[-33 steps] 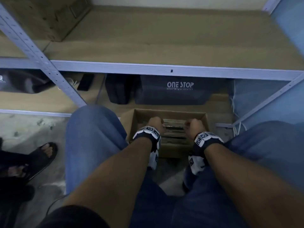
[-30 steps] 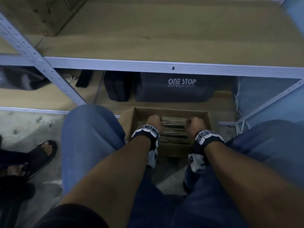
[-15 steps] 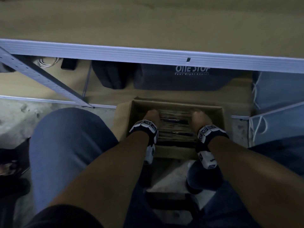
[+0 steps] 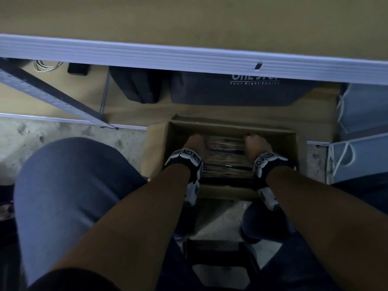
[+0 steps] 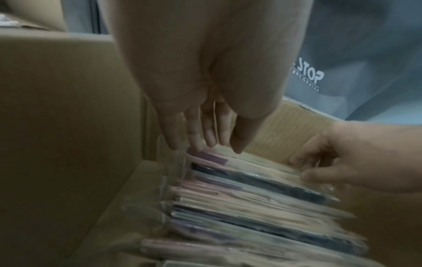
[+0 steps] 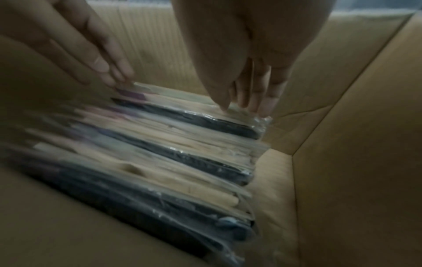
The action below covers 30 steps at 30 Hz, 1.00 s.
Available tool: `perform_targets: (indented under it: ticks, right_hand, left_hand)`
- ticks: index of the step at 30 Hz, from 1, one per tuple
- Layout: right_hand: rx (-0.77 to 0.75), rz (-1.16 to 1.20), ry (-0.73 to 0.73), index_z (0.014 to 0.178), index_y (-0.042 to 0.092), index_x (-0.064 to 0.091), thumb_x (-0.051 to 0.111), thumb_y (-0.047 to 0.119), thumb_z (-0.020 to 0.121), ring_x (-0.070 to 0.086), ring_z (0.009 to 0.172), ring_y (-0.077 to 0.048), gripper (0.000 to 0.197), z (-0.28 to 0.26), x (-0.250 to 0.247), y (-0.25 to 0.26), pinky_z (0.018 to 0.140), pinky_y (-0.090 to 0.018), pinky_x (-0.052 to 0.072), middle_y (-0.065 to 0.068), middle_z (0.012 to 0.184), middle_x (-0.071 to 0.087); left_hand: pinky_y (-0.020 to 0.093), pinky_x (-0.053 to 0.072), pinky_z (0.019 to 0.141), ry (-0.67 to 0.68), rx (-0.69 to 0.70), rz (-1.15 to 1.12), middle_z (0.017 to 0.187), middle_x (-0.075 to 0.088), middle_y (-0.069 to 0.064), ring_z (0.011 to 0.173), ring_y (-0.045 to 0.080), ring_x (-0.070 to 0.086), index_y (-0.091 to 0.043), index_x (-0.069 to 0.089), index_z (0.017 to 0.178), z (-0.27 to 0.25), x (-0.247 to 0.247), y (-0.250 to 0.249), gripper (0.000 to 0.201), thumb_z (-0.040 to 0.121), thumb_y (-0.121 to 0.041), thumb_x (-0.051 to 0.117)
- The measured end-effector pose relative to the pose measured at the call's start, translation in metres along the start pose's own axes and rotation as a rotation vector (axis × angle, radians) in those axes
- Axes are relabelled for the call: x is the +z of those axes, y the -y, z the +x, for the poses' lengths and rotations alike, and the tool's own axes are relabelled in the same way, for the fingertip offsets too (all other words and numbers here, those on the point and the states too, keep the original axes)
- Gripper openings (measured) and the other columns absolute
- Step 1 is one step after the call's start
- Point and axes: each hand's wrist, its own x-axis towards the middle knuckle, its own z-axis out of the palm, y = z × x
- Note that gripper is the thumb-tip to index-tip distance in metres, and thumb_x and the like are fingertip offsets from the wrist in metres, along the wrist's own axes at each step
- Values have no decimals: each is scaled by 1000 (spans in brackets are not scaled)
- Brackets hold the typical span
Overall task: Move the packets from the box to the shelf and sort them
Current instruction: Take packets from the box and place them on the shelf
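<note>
While both arms reach down between the knees, the left hand [image 4: 196, 143] and the right hand [image 4: 255, 143] sit inside an open corrugated cardboard box [image 4: 231, 126] on the floor in front of the shelf [image 4: 189, 57]. Thin flat packets [image 5: 251, 195] in glossy, crinkled clear plastic stand on edge in a row; their long edges run from left to right across the box, and their colours are tan, black and purple. Left fingers [image 5: 194, 137] point down, nearly straight and close together, their tips touching the left end of the far packets. Right fingers [image 6: 255, 97] hang the same way on the right end. Whether either hand pinches a packet, I cannot tell. A dark fabric bag [image 4: 241, 91] with white lettering lies behind the box.
</note>
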Motion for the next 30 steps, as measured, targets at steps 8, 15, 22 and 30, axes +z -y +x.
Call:
perform_targets:
  ticks: [8, 15, 22, 30]
  right_hand:
    - [10, -119, 106, 122, 2, 56, 46, -2, 90, 49, 118, -38, 35, 1, -2, 11, 94, -47, 48, -19, 128, 48]
    - [-31, -141, 104, 112, 5, 62, 49, -4, 86, 60, 106, -35, 30, -1, -7, 11, 86, -46, 53, -17, 119, 59]
    - [-92, -170, 65, 110, 10, 60, 46, 0, 89, 59, 108, -33, 27, -12, -17, 13, 82, -40, 50, -14, 119, 59]
    - [-95, -210, -78, 113, 9, 61, 42, 8, 94, 59, 112, -31, 27, -42, -37, 7, 84, -37, 48, -11, 121, 61]
  left_hand:
    - [38, 52, 88, 43, -23, 15, 115, 64, 21, 108, 35, 60, 2, 63, 118, 3, 2, 6, 33, 91, -17, 57]
    - [40, 54, 88, 43, -28, 18, 114, 64, 20, 105, 33, 61, 1, 65, 113, 4, 5, 10, 31, 89, -17, 56]
    - [38, 52, 88, -22, 15, 31, 114, 64, 21, 106, 34, 60, 1, 63, 115, -3, -1, 10, 30, 92, -16, 53]
    - [42, 50, 92, -86, 82, 34, 117, 63, 20, 110, 35, 58, 0, 61, 117, -22, -13, 2, 32, 93, -20, 51]
